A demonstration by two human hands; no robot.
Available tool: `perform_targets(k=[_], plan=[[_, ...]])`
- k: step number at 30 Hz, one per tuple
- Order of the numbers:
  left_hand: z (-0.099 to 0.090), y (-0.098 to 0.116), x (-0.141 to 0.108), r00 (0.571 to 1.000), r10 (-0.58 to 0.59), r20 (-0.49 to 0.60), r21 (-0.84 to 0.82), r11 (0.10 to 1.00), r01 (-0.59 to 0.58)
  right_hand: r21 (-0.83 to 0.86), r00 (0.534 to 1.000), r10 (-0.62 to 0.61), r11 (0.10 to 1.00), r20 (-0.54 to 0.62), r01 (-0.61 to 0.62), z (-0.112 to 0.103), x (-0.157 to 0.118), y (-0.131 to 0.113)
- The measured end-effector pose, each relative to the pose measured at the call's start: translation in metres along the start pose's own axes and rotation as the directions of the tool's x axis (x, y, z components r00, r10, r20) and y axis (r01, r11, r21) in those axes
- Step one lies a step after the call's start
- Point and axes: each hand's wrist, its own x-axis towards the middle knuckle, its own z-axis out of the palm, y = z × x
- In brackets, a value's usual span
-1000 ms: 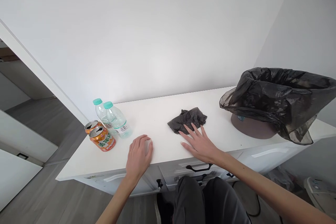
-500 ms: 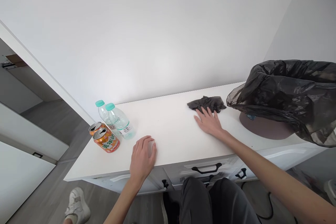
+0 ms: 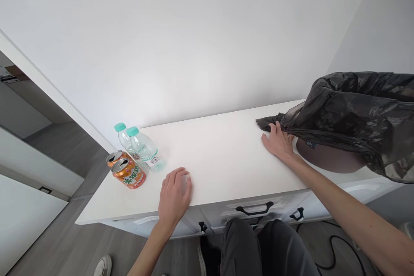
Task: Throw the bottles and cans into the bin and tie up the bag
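Observation:
My left hand point(image 3: 175, 189) rests on the white cabinet top point(image 3: 207, 155) near its front edge. Its fingers are loosely curved, with nothing in them. To its left stand two clear water bottles with teal caps: a front bottle point(image 3: 147, 151) and a back bottle point(image 3: 124, 139). Beside them are two opened orange drink cans, a front can point(image 3: 129, 173) and a back can point(image 3: 117, 156). On the right, my right hand point(image 3: 278, 141) has its fingers curled over a crumpled black plastic bag point(image 3: 268, 121), right against the bin liner. Part of the crumpled bag is hidden by the fingers.
A brownish bin point(image 3: 330, 157), lined with a large black bin liner point(image 3: 362, 116), stands at the right end of the cabinet. Black drawer handles point(image 3: 254, 209) project from the front. A shoe point(image 3: 102, 266) shows on the floor, lower left. A wall rises behind.
My right hand has slid right, carrying the crumpled black bag up against the bin liner, and its fingers have curled in. My left hand stays put. The shoe at lower left has moved down.

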Motion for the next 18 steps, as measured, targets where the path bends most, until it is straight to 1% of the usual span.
perform_targets(k=[6, 10, 14, 18], plan=[[-0.002, -0.001, -0.001, 1.0, 0.004, -0.004, 0.011, 1.0, -0.004, -0.048, 0.991, -0.093, 0.994, 0.095, 0.098, -0.001, -0.011, -0.002], [-0.003, -0.001, -0.002, 1.0, 0.012, 0.012, 0.021, 1.0, -0.012, -0.058, 0.981, -0.169, 0.983, 0.1, 0.176, 0.001, -0.027, 0.001], [-0.001, -0.007, -0.003, 0.994, 0.046, 0.1, 0.035, 0.998, -0.05, -0.003, 0.958, -0.249, 0.968, 0.142, 0.252, -0.004, -0.051, 0.002], [0.007, -0.018, 0.003, 0.972, 0.106, 0.21, 0.059, 0.991, -0.12, 0.035, 0.932, -0.305, 0.952, 0.195, 0.304, -0.016, -0.075, 0.0]])
